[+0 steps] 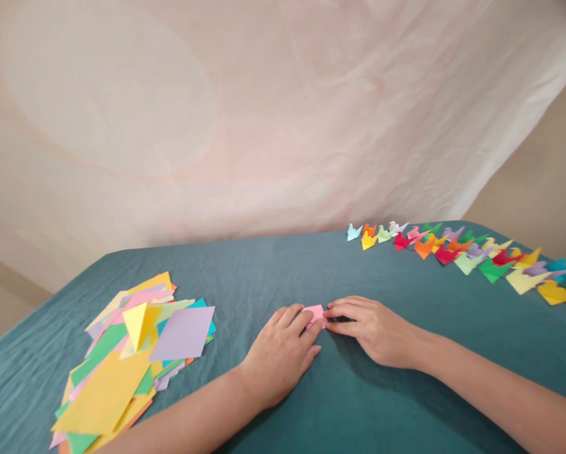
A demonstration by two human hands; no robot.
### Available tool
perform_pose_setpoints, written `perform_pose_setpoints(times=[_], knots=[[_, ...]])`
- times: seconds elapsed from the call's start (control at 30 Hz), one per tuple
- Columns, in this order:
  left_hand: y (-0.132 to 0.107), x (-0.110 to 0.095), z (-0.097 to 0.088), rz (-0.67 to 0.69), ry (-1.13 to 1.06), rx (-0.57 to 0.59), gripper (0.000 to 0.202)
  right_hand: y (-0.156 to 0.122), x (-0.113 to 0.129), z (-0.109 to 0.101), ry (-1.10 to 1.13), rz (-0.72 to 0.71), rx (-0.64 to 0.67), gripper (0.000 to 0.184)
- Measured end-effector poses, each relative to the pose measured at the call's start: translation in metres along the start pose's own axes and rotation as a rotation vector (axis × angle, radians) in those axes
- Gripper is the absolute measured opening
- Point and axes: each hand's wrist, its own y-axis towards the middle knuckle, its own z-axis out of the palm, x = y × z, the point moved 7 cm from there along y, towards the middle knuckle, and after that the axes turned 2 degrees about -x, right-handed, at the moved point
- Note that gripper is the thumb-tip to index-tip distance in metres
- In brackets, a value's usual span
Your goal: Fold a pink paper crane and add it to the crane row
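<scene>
A small folded piece of pink paper (316, 312) lies on the dark green cloth in the middle of the table. My left hand (283, 353) rests over its left and near side, fingers bent and pressing it down, so part of it is hidden. At the paper's right edge, my right hand (382, 331) grips with its thumb and fingertips close together. The exact fold of the paper is too small to make out.
Loose coloured paper squares (107, 391) lie in an untidy pile to the left, a lilac sheet (183, 334) among the uppermost. Folded paper birds (493, 270) of several colours stand in rows at the far right. A pale cloth (264, 126) hangs behind the table.
</scene>
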Motion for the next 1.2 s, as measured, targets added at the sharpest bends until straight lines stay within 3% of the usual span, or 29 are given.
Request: perform_pose_setpoints(times=[0.4, 0.8, 1.2], knots=[[-0.001, 0.004, 0.0, -0.02, -0.026, -0.004, 0.036, 0.001, 0.009, 0.005, -0.096, 0.018, -0.037, 0.031], [-0.002, 0.003, -0.006, -0.006, -0.04, 0.0, 0.036, 0.001, 0.017, 0.006, -0.178, 0.019, 0.0, 0.04], [-0.003, 0.004, -0.006, -0.025, -0.048, 0.008, 0.033, 0.005, 0.022, 0.007, -0.193, 0.031, 0.031, 0.036]])
